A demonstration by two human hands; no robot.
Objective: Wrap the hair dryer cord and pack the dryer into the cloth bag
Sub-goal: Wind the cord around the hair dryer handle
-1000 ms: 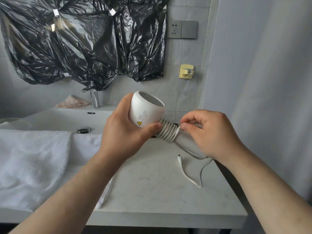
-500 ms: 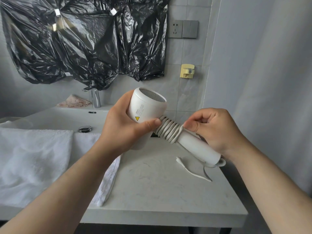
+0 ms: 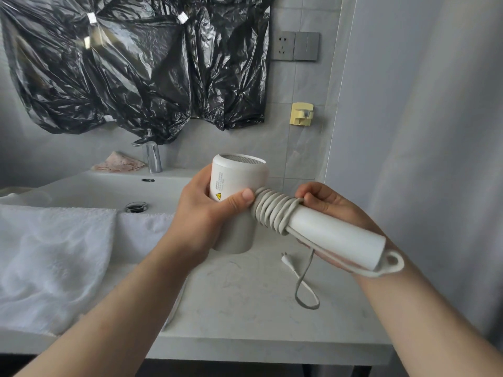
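**Cord-wrapping step, nearly done: a short tail is left to wind.**

Nearest, below the hair dryer [image 3: 236, 183], the free tail of the cord [image 3: 272, 213] loops down to the counter [image 3: 245, 327] and ends in the plug [image 3: 286, 260]. The dryer is held up over the counter. The left hand [image 3: 201, 216] grips its barrel, thumb across the front beside the first coil. The right hand [image 3: 333, 205] cradles the handle from behind, fingers [image 3: 309, 197] curled over the last turn, pinning it. Next, I judge, the tail needs a few more turns down the handle, kept taut, with the plug tucked in. Then comes the cloth bag, which is not in view. Left of the dryer lies a white towel [image 3: 54, 254], and behind it are the sink [image 3: 109, 186] and tap [image 3: 153, 159].
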